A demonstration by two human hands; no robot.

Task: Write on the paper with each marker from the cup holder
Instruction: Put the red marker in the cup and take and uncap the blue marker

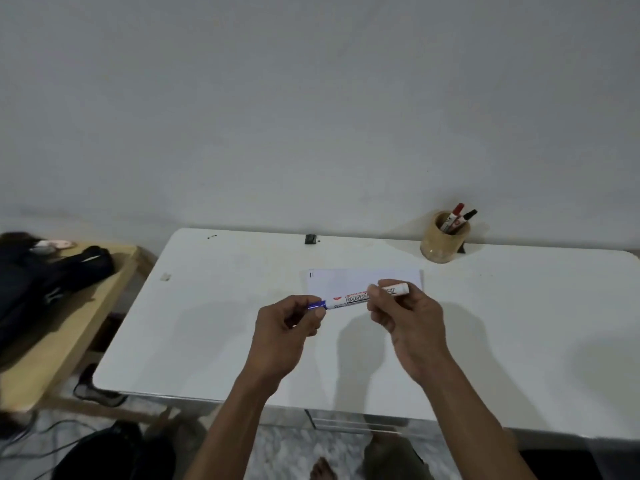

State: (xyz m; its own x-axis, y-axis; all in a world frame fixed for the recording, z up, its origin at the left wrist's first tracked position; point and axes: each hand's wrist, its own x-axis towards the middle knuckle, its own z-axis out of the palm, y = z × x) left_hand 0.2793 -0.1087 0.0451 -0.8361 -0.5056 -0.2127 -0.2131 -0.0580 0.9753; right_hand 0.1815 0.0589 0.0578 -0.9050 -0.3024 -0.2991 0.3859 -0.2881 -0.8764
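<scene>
Your two hands, the left hand (289, 323) and the right hand (405, 320), are bare, without rings, gloves or a watch. Your forearms are uncovered, no sleeve reaching them. Low down, a bare foot (322, 471) shows beside olive-drab trouser cloth (391, 459).

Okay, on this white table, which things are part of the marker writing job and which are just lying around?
Part of the job:
blue marker, held by left hand and right hand
paper
cup holder
red marker
black marker

Just lying about:
small black object
dark bag on the wooden side table
</scene>
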